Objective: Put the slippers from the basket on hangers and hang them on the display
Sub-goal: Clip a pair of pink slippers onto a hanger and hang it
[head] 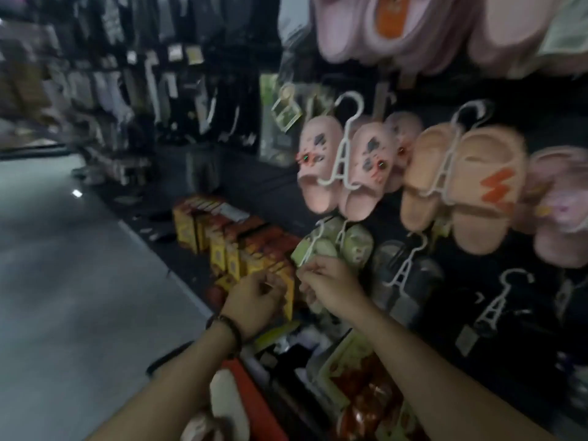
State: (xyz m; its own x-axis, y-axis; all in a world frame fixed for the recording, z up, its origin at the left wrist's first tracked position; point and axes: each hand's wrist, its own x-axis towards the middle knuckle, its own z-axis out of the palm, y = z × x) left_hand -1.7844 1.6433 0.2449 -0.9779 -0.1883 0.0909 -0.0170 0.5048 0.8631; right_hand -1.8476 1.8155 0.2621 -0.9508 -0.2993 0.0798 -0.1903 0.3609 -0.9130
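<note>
A pair of green slippers (337, 246) on a white hanger (313, 246) hangs low on the dark display wall (270, 192). My right hand (331, 283) reaches up to the pair's lower edge, its fingers curled at the slippers; blur hides the exact grip. My left hand (254, 297), with a dark wristband, hovers just left of it with curled fingers that seem to hold nothing. A red basket (257, 405) at the bottom holds a pale slipper (229, 405).
Pink slippers (337, 167), peach slippers with an orange zigzag (471, 186) and dark slippers (407, 275) hang on hangers to the right. Yellow-orange boxes (229, 240) stand along the shelf base. Grey floor (79, 297) lies to the left. Red packets (369, 396) sit below.
</note>
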